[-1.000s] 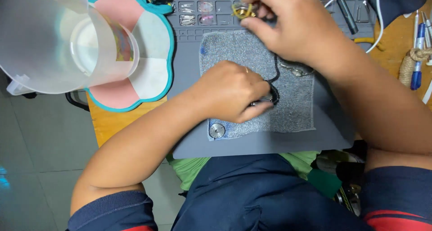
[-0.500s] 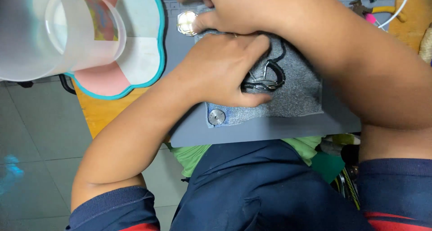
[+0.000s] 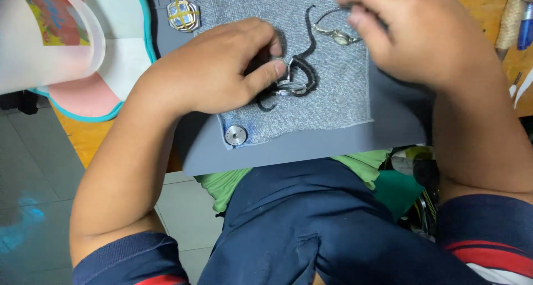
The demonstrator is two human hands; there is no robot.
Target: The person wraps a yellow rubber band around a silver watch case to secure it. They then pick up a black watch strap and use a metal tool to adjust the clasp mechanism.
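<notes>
Black-strapped watch (image 3: 291, 85) sits pinched in left hand (image 3: 214, 68) grip.

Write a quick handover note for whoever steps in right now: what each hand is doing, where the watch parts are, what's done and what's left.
Left hand: thumb and fingers pinch the black-strapped watch flat on the grey cloth.
Right hand: blurred, over the cloth's far edge beside the small silver watch; grip unclear.
Round metal disc sits on the cloth's near left corner. Watch case with yellow bands lies on the grey mat.
Done: both watches laid out.
Left: work on the black-strapped watch apparently unfinished.
</notes>
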